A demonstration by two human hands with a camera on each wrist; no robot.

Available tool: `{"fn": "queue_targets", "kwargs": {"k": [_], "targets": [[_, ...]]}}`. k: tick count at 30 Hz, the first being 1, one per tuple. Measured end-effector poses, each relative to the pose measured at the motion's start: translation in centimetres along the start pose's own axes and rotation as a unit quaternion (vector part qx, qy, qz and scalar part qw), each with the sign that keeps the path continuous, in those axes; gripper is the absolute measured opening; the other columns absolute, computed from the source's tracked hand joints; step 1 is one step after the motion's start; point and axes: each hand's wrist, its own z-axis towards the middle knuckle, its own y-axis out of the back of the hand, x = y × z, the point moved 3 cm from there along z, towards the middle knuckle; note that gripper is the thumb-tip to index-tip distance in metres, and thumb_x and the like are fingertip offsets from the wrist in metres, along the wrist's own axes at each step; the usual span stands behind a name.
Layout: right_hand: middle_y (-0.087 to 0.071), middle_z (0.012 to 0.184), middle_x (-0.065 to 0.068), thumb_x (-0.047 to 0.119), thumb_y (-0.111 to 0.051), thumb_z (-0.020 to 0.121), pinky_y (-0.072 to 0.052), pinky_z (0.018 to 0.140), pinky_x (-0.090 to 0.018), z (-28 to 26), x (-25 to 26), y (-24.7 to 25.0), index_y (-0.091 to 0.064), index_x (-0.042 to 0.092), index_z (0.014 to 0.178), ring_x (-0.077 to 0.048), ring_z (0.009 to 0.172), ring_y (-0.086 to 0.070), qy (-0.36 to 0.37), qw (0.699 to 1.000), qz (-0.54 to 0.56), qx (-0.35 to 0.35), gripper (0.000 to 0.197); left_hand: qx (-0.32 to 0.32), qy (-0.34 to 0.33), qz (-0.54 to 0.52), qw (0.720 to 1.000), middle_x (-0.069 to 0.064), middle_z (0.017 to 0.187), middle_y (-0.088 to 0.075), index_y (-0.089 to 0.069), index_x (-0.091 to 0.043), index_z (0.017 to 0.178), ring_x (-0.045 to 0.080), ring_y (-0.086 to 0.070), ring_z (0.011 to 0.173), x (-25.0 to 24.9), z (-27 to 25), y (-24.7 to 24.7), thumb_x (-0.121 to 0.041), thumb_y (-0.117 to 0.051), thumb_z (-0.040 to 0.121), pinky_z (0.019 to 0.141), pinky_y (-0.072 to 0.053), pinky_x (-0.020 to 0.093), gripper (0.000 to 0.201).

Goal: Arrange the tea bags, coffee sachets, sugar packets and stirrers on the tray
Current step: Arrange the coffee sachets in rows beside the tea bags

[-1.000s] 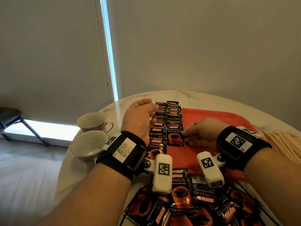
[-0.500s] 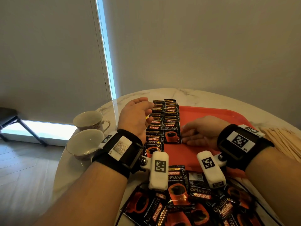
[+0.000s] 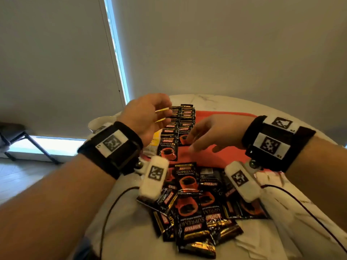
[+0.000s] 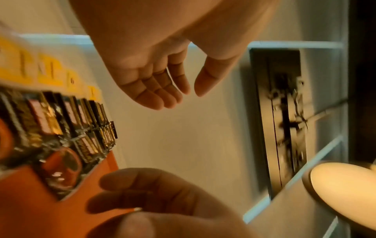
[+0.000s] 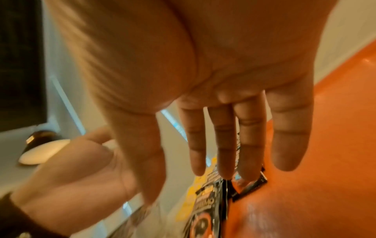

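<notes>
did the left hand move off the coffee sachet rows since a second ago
Yes. The left hand has lifted up and away from the left edge of the sachet rows on the red tray, and now hangs above them, open and empty.

A home room, likely a dining corner: round marble bench (image 3: 216, 102), drawn roller blinds (image 3: 56, 62), wood-look floor (image 3: 11, 177).

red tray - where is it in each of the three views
Head: red tray mid-frame, under the right hand.
Left wrist: lower left corner.
Right wrist: right side, behind the fingers.
Shared landmark: the rows of coffee sachets laid along one side of the tray.
</notes>
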Motion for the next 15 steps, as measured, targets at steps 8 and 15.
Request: {"fn": "queue_targets", "kwargs": {"k": [8, 15], "targets": [[-0.045, 0.150, 0.016, 0.056, -0.091, 0.061, -0.041, 0.096, -0.024, -6.6, 1.8, -4.8, -0.030, 0.050, 0.151, -0.009, 0.123, -0.048, 0.029, 0.958, -0.243, 0.147, 0.110, 0.088, 0.127, 0.424, 0.893, 0.004, 0.116, -0.068, -0.070, -0.022, 0.111, 0.021, -0.065, 0.107, 2.0, -9.0, 5.7, -0.011, -0.091, 0.073, 0.082, -0.056, 0.037, 0.045], [-0.030, 0.157, 0.021, 0.068, -0.091, 0.050, -0.037, 0.116, -0.040, -8.5, 2.0, -7.6, -0.005, 0.055, 0.154, -0.013, 0.140, -0.039, 0.046, 0.917, -0.357, 0.172, 0.135, 0.203, 0.127, 0.576, 0.781, -0.019, 0.128, -0.052, -0.043, -0.045, 0.145, 0.013, -0.056, 0.124, 4.2, -12.1, 5.4, -0.027, -0.104, 0.051, 0.111, -0.050, 0.038, 0.113]]}}
